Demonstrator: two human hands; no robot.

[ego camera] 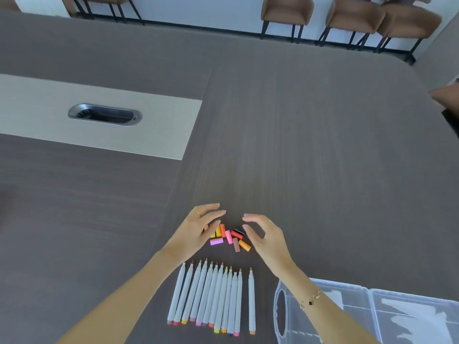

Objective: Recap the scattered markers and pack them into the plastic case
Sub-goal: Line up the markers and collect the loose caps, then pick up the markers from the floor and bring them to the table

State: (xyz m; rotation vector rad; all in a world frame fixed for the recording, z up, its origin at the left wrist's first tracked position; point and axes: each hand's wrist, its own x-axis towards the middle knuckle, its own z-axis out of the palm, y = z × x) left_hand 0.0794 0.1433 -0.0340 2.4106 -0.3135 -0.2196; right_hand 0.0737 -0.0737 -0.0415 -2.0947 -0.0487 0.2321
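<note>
**A:** So where are we at with this one? Looks like nothing's capped yet: row of uncapped markers [213, 297] lying side by side at 6 o'clock, tips pointing away, one marker [251, 301] sitting a bit apart on the right of the row.

**B:** Yep, I'd call it the very start of recapping. The loose caps [229, 237] are piled just past the tips, dead center. Left hand [198, 229] is over the pile's 9 o'clock side, fingers spread and relaxed, holding nothing I can see. Right hand [264, 235] at 3 o'clock, fingers loosely curled, thumb and forefinger apart, also empty.

**A:** And the plastic case [372, 314]?

**B:** Open, 4 o'clock corner, under the right forearm. Next move's probably pinching one cap and matching its color to a marker tip. Fiddly, since the caps touch each other.
</note>
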